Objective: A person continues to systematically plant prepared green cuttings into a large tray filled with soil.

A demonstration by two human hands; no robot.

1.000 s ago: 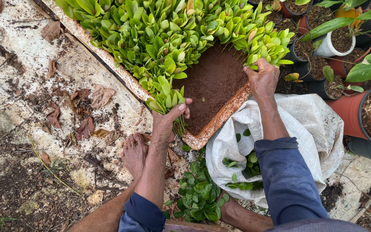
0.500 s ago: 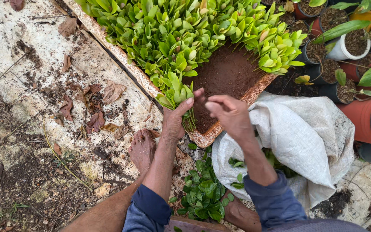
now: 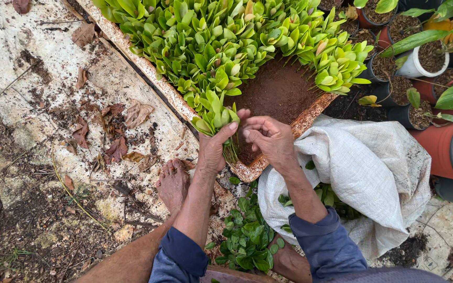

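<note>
Hands meet at the near corner of the seedling tray [image 3: 310, 112], where a second ago they were apart. Back then the right hand [image 3: 268, 139] was stretched out to the far edge of the bare soil patch [image 3: 279, 89], up among the leaves; now it has drawn back and sits just beside the left hand [image 3: 213, 149], fingertips nearly touching it. Its fingers are curled in a narrow pinch, and whether they hold a stem cannot be told, since the fingers hide what lies under them.

The left hand has scarcely shifted. It is wrapped around a bunch of seedlings [image 3: 216, 112], thumb on one side and fingers on the other, with the green tops fanning out above the fist and thin stems trailing down below it toward the tray's edge. The right hand's return looks like it is bringing another plant to that bunch, or tidying the stems, so the gathering seems well under way: the brown soil beyond the hands is already stripped of plants, while a dense mass of seedlings still stands further off.

Below the right wrist lies a white woven sack [image 3: 373, 173] with green leaves showing at its mouth, and a loose heap of pulled seedlings [image 3: 245, 236] sits between the forearms. A bare foot [image 3: 173, 183] rests just left of the left wrist.
</note>
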